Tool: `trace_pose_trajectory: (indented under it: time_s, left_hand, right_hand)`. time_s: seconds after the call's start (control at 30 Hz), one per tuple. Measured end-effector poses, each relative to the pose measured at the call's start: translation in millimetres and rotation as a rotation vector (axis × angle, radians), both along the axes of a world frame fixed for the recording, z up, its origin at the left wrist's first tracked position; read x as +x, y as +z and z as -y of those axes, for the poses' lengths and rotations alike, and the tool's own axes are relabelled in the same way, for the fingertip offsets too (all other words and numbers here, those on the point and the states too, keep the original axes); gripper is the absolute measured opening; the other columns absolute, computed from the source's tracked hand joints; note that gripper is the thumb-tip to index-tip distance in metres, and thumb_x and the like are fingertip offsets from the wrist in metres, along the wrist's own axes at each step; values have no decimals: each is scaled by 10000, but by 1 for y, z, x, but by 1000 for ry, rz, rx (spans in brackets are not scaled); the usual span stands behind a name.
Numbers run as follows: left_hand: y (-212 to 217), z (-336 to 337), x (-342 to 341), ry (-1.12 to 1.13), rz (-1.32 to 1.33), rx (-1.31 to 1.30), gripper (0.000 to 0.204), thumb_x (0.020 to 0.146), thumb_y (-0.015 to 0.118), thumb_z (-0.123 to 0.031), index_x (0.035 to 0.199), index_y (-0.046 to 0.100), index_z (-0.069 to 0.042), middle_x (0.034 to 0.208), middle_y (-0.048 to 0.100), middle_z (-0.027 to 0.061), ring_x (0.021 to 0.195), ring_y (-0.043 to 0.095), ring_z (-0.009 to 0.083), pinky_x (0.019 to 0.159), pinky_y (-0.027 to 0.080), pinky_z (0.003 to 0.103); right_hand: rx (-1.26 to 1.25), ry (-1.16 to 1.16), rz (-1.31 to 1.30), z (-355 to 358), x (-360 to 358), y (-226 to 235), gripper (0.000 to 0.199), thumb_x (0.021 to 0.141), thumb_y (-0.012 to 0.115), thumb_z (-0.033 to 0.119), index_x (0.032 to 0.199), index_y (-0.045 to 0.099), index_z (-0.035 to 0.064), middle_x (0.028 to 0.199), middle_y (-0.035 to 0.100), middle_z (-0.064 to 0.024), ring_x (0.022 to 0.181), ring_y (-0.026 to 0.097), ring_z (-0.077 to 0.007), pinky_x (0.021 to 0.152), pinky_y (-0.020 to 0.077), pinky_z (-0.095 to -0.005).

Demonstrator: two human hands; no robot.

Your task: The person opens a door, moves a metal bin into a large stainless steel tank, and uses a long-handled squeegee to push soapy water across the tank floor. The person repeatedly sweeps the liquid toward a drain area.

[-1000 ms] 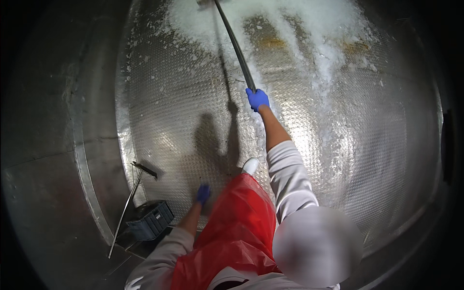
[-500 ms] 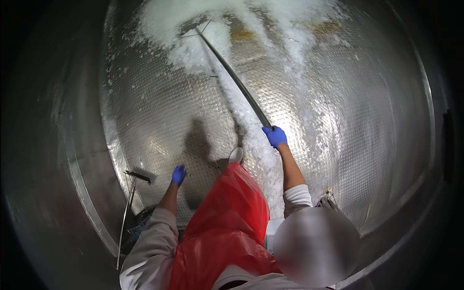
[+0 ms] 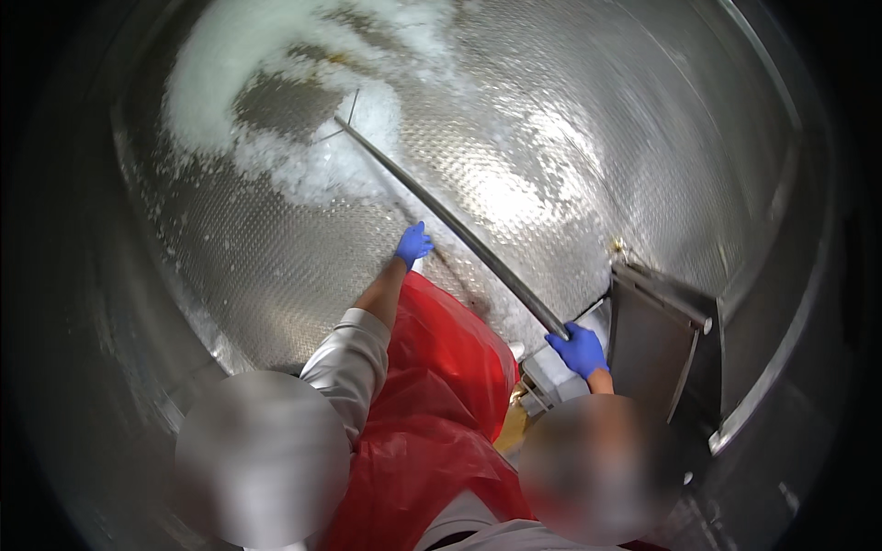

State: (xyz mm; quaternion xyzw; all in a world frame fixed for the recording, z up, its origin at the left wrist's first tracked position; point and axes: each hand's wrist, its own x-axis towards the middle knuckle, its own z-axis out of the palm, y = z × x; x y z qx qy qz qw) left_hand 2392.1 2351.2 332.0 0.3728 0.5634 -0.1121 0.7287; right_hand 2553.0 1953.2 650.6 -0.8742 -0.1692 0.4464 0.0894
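Note:
I stand in a large stainless steel tank with a dimpled floor. My right hand, in a blue glove, is shut on the near end of a long dark pole. The pole runs up and left to a flat scraper head that rests in a pile of white granular material. My left hand, also blue-gloved, is stretched forward just left of the pole, fingers apart and holding nothing. A red plastic apron hangs in front of me.
A dark metal hatch or chute stands at the right, next to my right hand, with a pale box-like part below it. The curved tank wall rises all around. White material spreads across the far floor.
The pole has been drawn back toward the lower right, my right hand moving down and right with it. The view has swung, so the white pile now lies at the upper left.

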Motion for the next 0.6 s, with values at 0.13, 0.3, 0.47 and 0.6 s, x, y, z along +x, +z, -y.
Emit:
trace_pose_trajectory:
  time_s: [0.13,0.3,0.47,0.6]
  left_hand:
    - [-3,142,44,-29,-33,-72,674,952,483,-630,1407,392,-141,1312,569,146,1048,650,254,875,537,403]
    - [-21,315,73,5,-41,-105,523,960,546,-498,1285,469,-95,1128,594,112,952,641,236,819,555,405]
    - [-48,499,73,125,1,-244,278,963,568,-245,1137,514,-35,969,582,112,795,615,256,721,563,414]
    - [-26,674,48,-36,4,-312,109,923,533,-110,975,538,-13,819,556,127,706,615,281,640,560,410]
  right_hand:
    - [-86,-189,-29,157,-52,49,442,805,704,477,974,688,70,798,675,-229,808,663,-423,735,520,-482]
    - [-144,-331,27,343,-121,98,379,763,731,422,959,700,99,775,685,-186,771,672,-394,716,536,-465]
    - [-245,-467,123,524,-195,145,322,695,756,352,930,730,135,753,688,-160,721,675,-370,685,549,-443]
    - [-391,-563,223,651,-262,186,292,651,767,306,875,742,120,716,677,-161,690,682,-356,660,551,-426]
